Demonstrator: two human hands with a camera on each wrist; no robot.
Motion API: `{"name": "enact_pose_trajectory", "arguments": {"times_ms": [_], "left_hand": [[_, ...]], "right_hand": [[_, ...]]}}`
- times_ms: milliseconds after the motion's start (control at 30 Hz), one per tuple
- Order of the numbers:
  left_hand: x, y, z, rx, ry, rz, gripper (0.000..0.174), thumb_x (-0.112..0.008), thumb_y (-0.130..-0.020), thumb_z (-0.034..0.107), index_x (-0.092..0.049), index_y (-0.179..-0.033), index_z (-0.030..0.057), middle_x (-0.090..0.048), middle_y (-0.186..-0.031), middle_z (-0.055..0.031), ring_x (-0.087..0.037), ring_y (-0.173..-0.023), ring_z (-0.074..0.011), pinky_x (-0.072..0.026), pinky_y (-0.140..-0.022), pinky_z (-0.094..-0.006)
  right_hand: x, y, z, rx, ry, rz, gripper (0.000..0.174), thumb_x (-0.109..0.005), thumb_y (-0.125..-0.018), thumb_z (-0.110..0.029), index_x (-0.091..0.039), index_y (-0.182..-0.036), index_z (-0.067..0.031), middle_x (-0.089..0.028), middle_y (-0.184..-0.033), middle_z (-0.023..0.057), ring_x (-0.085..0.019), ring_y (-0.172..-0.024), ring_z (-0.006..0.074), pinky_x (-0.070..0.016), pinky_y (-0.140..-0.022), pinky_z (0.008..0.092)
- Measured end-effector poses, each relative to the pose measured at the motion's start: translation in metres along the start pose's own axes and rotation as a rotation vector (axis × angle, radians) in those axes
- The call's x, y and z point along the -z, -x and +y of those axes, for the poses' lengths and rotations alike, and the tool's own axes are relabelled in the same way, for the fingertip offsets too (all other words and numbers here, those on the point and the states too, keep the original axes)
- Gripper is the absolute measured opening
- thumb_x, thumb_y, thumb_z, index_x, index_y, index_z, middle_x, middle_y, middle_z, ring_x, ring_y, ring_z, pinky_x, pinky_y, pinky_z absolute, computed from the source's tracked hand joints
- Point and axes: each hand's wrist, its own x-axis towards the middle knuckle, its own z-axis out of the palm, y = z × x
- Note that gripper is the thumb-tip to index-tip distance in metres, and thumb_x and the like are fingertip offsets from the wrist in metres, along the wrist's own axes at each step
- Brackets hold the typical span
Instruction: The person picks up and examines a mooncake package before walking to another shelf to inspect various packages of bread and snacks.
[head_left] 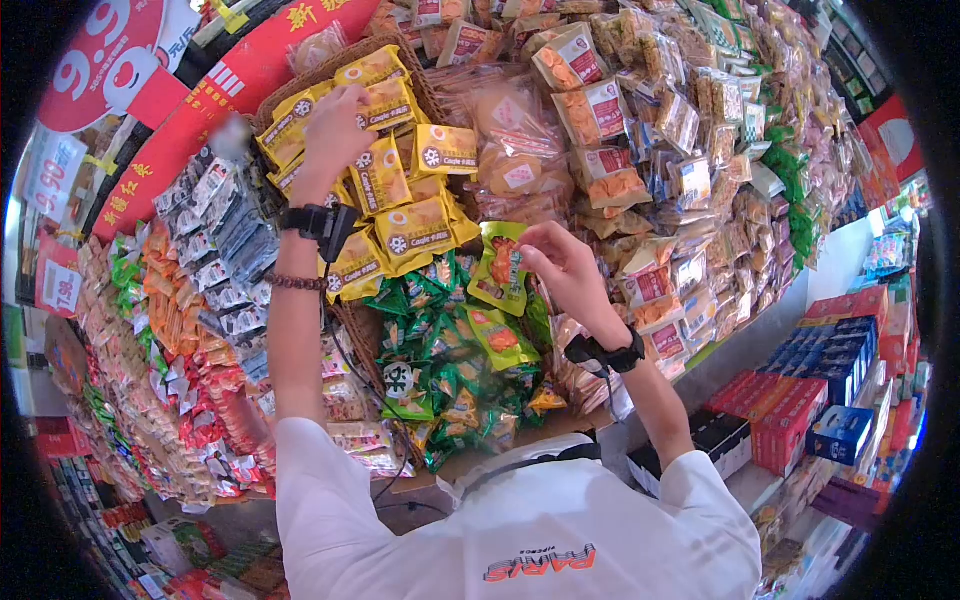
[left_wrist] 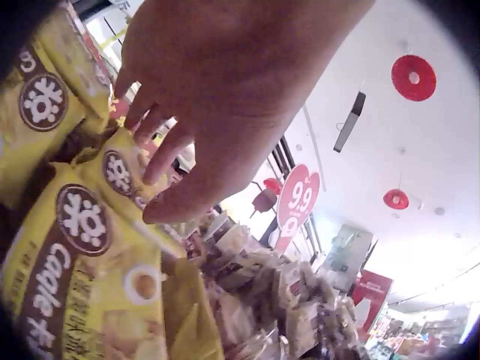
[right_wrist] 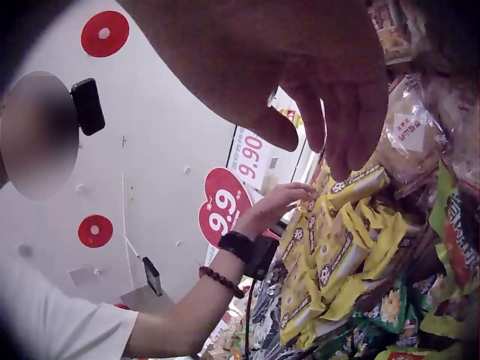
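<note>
Over the yellow snack packets (head_left: 382, 175) in the brown basket (head_left: 425, 85), my left hand (head_left: 338, 130) reaches with loosely extended fingers. In the left wrist view its fingertips are right at a small yellow packet (left_wrist: 120, 174), and nothing shows in its grip. My right hand (head_left: 568, 268) hovers beside a light-green packet (head_left: 500, 268) with an orange picture, fingertips overlapping its edge. The right wrist view shows that hand's thumb and fingers (right_wrist: 346, 124) slightly bent, with nothing between them. Dark-green wrapped snacks (head_left: 470, 390) lie below the yellow packets.
Clear-bagged round crackers (head_left: 515, 160) and red-labelled snack packs (head_left: 595, 110) fill the right side. Grey-blue packets (head_left: 225, 235) and orange ones (head_left: 175, 310) lie left. A red price sign (head_left: 105, 60) stands at the rim. Stacked boxes (head_left: 785, 420) stand right. Cables hang from the wrists.
</note>
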Motion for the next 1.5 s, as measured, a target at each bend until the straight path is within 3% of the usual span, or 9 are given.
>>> {"name": "enact_pose_trajectory", "arguments": {"times_ms": [167, 367, 500, 700, 800, 900, 1100, 1200, 1500], "left_hand": [[0.005, 0.001, 0.037, -0.184, -0.025, 0.183, 0.045, -0.079, -0.073, 0.026, -0.067, -0.113, 0.0074, -0.065, -0.127, -0.0161, -0.059, -0.122, -0.0353, -0.045, -0.106, -0.0466], [-0.028, 0.01, 0.078, -0.403, 0.034, -0.154, 0.06, -0.081, -0.073, 0.035, -0.067, -0.124, 0.0072, -0.067, -0.125, -0.0147, -0.059, -0.122, -0.0316, -0.0401, -0.11, -0.044], [-0.032, 0.009, 0.093, -0.348, -0.217, -0.282, 0.067, -0.085, -0.069, 0.034, -0.063, -0.126, 0.0085, -0.068, -0.115, -0.0116, -0.06, -0.119, -0.0279, -0.0395, -0.108, -0.04], [-0.012, 0.012, 0.087, -0.305, 0.045, -0.223, 0.069, -0.087, -0.068, 0.029, -0.06, -0.128, 0.0094, -0.067, -0.112, -0.0141, -0.061, -0.114, -0.0322, -0.0453, -0.103, -0.0437], [0.017, 0.008, 0.078, -0.21, 0.368, -0.179, 0.068, -0.088, -0.07, 0.031, -0.059, -0.128, 0.0099, -0.067, -0.113, -0.0146, -0.062, -0.113, -0.0352, -0.0464, -0.103, -0.0464], [0.031, -0.002, 0.072, -0.006, 0.408, -0.024, 0.056, -0.084, -0.071, 0.02, -0.061, -0.121, 0.01, -0.066, -0.114, -0.0156, -0.062, -0.112, -0.0326, -0.0461, -0.1, -0.0452], [0.01, -0.041, 0.007, -0.209, -0.09, 0.375, 0.045, -0.085, -0.072, 0.017, -0.063, -0.11, 0.0095, -0.066, -0.121, -0.0103, -0.057, -0.123, -0.0335, -0.0426, -0.106, -0.0458], [-0.007, -0.053, -0.009, -0.192, 0.022, 0.364, 0.044, -0.085, -0.07, 0.013, -0.063, -0.108, 0.0092, -0.065, -0.12, -0.01, -0.055, -0.124, -0.0344, -0.0433, -0.106, -0.0455], [-0.022, -0.069, -0.039, -0.078, 0.113, 0.287, 0.037, -0.081, -0.071, 0.012, -0.067, -0.106, 0.009, -0.066, -0.117, -0.0128, -0.056, -0.123, -0.0367, -0.0434, -0.106, -0.0457]], "right_hand": [[-0.001, 0.0, 0.001, -0.007, -0.043, -0.014, 0.021, -0.067, -0.098, -0.016, -0.065, -0.113, -0.0012, -0.073, -0.101, 0.0061, -0.068, -0.088, 0.0116, -0.0536, -0.076, 0.0285], [-0.001, -0.001, 0.002, -0.012, -0.001, -0.019, 0.021, -0.067, -0.098, -0.016, -0.066, -0.113, -0.0018, -0.072, -0.1, 0.0056, -0.068, -0.087, 0.0123, -0.0537, -0.076, 0.029], [0.0, 0.001, 0.002, -0.041, -0.045, -0.001, 0.02, -0.066, -0.099, -0.016, -0.066, -0.113, -0.0019, -0.072, -0.098, 0.0049, -0.068, -0.087, 0.0117, -0.0536, -0.074, 0.029], [0.001, 0.0, 0.006, -0.022, -0.042, 0.006, 0.02, -0.066, -0.099, -0.016, -0.066, -0.113, -0.0024, -0.072, -0.098, 0.0052, -0.068, -0.087, 0.011, -0.0535, -0.073, 0.028], [-0.001, 0.0, 0.006, -0.053, -0.027, -0.01, 0.019, -0.066, -0.099, -0.016, -0.066, -0.112, -0.0024, -0.073, -0.097, 0.0056, -0.068, -0.087, 0.0116, -0.0534, -0.073, 0.0279], [-0.002, 0.0, -0.002, -0.096, -0.026, -0.03, 0.02, -0.067, -0.098, -0.018, -0.067, -0.111, -0.0022, -0.074, -0.097, 0.006, -0.068, -0.086, 0.0124, -0.0536, -0.074, 0.0289], [-0.002, 0.004, 0.012, 0.001, -0.008, -0.059, 0.022, -0.068, -0.098, -0.02, -0.068, -0.11, -0.0021, -0.074, -0.097, 0.0076, -0.069, -0.086, 0.0155, -0.0537, -0.073, 0.0314], [0.0, 0.006, 0.009, 0.026, 0.026, -0.049, 0.02, -0.068, -0.098, -0.02, -0.069, -0.108, -0.0018, -0.075, -0.096, 0.0087, -0.069, -0.085, 0.0174, -0.0532, -0.072, 0.0315], [0.002, 0.01, 0.003, 0.028, 0.074, -0.094, 0.019, -0.065, -0.101, -0.016, -0.067, -0.107, 0.0022, -0.071, -0.092, 0.004, -0.064, -0.083, 0.0081, -0.0514, -0.075, 0.026]]}}
